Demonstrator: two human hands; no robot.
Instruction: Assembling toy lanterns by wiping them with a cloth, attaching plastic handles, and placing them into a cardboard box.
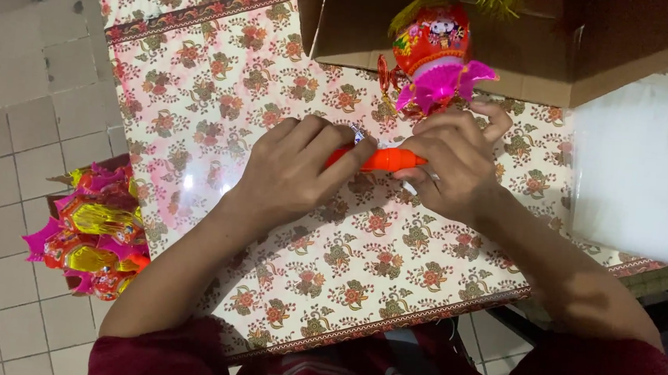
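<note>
Both hands, left and right, grip the orange handle mid-surface, fitting it under the lantern; next needs alignment.

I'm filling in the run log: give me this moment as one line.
left hand: grips orange handle | right hand: grips handle's other end | lantern toy: above hands, at cardboard box | surface: floral tablecloth

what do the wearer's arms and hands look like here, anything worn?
Both hands are bare: the left hand and right hand show no gloves, and no rings or watch that I can make out. The forearms are uncovered. Dark red sleeves, pushed up to around the elbows, show at the bottom edge; the garment between them seems to carry lighter stripes.
</note>
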